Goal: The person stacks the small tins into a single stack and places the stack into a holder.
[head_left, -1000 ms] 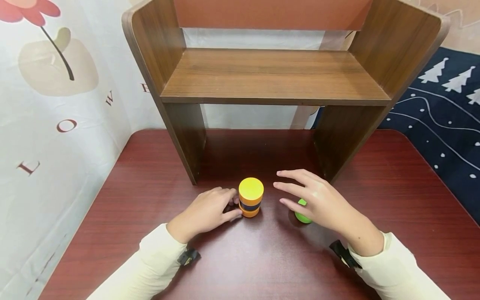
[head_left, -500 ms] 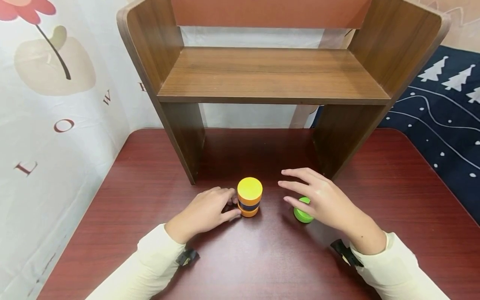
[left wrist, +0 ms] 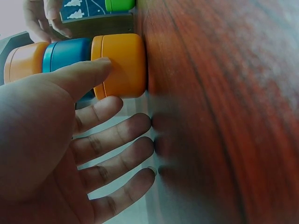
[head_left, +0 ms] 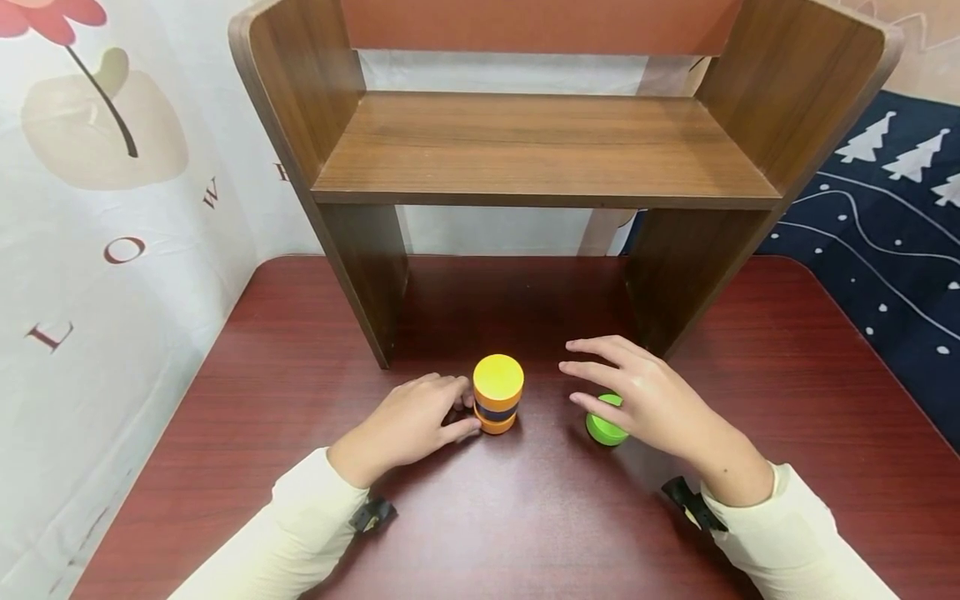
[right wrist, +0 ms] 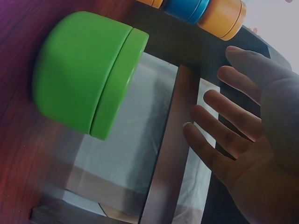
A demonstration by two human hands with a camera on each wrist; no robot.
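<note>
Three small round lidded containers stand stacked upright on the table in the head view: an orange top one (head_left: 498, 379), a blue middle one (left wrist: 70, 53) and an orange bottom one (left wrist: 125, 65). My left hand (head_left: 408, 423) rests at the left of this stack, thumb against the bottom container in the left wrist view. Its other fingers extend loosely, fingertips down at the tabletop. A single green container (right wrist: 81, 70) stands to the right of the stack. Over it hovers my right hand (head_left: 647, 402), fingers spread and holding nothing, partly covering the green container in the head view.
A brown wooden shelf unit (head_left: 547, 150) stands on the dark red table (head_left: 480, 517) behind the containers, its side panels reaching down near both hands. A white printed cloth (head_left: 150, 292) hangs at the left, a navy one with trees (head_left: 877, 225) at the right.
My right hand has moved slightly right, away from the stack, so more of the green container shows. The left hand stays at the stack. The head view has shifted a little.
</note>
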